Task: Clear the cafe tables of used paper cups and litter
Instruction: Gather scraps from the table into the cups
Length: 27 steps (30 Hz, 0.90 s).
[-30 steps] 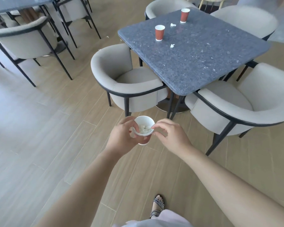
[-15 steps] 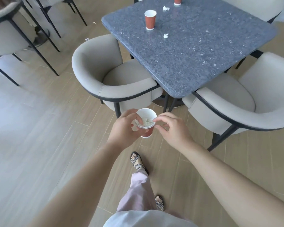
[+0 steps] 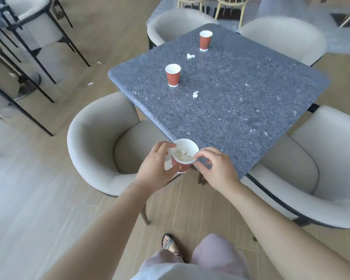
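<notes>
Cup (image 3: 185,156) w/ scraps held rim-up so nothing spills: left hand (image 3: 156,168) wraps it, right hand (image 3: 218,170) pinches rim; next cup (image 3: 172,74) beyond hands on surface (image 3: 230,118).

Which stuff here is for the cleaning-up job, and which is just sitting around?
Job: held cup, near table cup, far table cup, near paper scrap, far paper scrap.
Just around: beige chairs, wooden chairs, sandal.

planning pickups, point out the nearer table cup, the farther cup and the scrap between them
nearer cup (image 3: 173,77), head view, red side wall
farther cup (image 3: 205,41), head view, red side wall
scrap (image 3: 190,56), head view, crumpled middle
</notes>
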Motion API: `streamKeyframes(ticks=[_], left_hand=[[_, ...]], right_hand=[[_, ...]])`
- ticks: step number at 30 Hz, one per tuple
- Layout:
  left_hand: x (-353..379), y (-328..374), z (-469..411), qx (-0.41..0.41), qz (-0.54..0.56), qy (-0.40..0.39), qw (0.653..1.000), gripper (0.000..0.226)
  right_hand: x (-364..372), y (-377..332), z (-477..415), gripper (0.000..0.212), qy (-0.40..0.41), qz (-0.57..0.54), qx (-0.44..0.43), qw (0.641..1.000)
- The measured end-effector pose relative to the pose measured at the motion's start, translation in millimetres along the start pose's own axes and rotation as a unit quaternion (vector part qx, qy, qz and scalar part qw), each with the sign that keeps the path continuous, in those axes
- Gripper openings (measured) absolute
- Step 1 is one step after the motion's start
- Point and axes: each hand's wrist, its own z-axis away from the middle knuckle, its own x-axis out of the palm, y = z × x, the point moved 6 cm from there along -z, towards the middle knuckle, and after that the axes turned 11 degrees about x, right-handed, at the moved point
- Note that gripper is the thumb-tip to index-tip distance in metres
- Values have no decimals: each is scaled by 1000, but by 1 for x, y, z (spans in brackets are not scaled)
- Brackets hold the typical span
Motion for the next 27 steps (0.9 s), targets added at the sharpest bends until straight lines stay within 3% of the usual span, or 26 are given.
streamKeyframes(ticks=[4, 10, 18, 27], left_hand=[[7, -17, -43, -38, 36, -1, 999, 48], [38, -42, -121, -153, 158, -26, 975, 39], [69, -58, -215, -130, 22, -72, 989, 78], [77, -91, -273, -181, -70, -17, 981, 75]], right_hand=[[-9, 16, -44, 9, 26, 21, 27, 999], [-19, 42, -125, 8, -1, 69, 9, 998], [-16, 82, -241, 8, -95, 95, -21, 991], [10, 96, -319, 10, -180, 68, -80, 978]])
